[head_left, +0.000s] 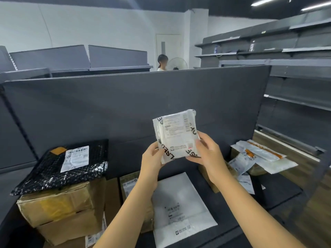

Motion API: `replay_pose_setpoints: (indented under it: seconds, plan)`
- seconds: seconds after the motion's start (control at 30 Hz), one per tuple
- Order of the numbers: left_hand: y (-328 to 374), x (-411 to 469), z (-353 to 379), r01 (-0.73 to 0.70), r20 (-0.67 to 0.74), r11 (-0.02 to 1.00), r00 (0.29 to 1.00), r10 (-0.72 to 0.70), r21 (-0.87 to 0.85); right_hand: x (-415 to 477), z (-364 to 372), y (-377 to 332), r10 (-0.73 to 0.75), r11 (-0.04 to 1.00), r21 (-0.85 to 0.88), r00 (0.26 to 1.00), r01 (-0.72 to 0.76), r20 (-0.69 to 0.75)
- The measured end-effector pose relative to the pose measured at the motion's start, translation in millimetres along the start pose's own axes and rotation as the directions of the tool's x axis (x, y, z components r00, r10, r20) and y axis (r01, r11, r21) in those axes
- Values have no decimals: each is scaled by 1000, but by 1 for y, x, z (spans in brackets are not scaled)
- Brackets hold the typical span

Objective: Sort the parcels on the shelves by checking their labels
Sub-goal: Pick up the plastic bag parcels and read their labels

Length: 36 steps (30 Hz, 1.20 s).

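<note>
Both hands hold one white parcel (176, 135) up in front of the dark back panel (125, 104), above the middle of the shelf (279, 190). The left hand (152, 158) grips its lower left edge and the right hand (206, 151) its lower right corner, each pinching the wrapper between fingers and thumb. The parcel stands nearly upright. Its long axis runs from the hands upward and leans a little to the left. The label (176, 127) sits on the upper half, facing the camera, with no finger over it. Its print is too small to read.

The step in hand looks like the label check, with the placing not yet begun. From here the parcel could go three ways. The black mailer (62, 165) lies on stacked boxes (59, 206) to the left, on the left hand's side. A loose pile of white and orange bags (259, 156) lies to the right, closer to the right hand. A flat white parcel (180, 206) lies on the shelf straight below the hands. Which pile fits cannot be judged without reading the label.

Since each hand holds only a lower edge, letting go with one would probably let the soft parcel sag or swing.
</note>
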<state>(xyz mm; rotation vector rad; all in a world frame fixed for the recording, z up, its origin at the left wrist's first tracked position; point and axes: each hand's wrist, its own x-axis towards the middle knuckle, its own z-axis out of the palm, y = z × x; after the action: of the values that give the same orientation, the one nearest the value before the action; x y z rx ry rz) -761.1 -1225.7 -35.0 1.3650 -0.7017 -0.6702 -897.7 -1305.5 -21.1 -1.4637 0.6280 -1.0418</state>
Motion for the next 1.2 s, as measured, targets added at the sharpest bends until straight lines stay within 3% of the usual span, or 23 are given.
replay_pose_setpoints:
  seconds: [0.13,0.23,0.37,0.5,0.6,0.8,0.9,1.03,1.2]
  plan:
    - [5,-18,3,-176,13,980,984,176,88,7,-4,18,196,976,101,980,-191,-39]
    - [-8,-24,5,-165,7,978,986,165,131,5,-3,38,294,949,124,955,-289,-29]
    - [-57,-26,-10,69,-48,973,997,-60,220,-8,-3,74,436,894,112,900,-433,-2]
    - [-114,-31,-39,315,-105,916,949,-298,247,-24,13,113,568,823,-10,823,-568,14]
    - [-134,-30,-60,411,-151,881,911,-384,234,-31,36,133,612,791,-22,789,-612,43]
    - [-145,-7,-107,438,-258,844,893,-368,310,-16,93,172,643,766,-156,753,-624,142]
    - [-152,1,-127,397,-286,829,910,-300,393,3,122,194,636,760,-325,747,-563,194]
    - [-156,16,-150,401,-349,790,902,-253,465,24,165,220,567,796,-417,781,-439,260]
    - [-182,55,-168,399,-341,521,917,-208,755,47,198,248,458,836,-423,870,-350,184]
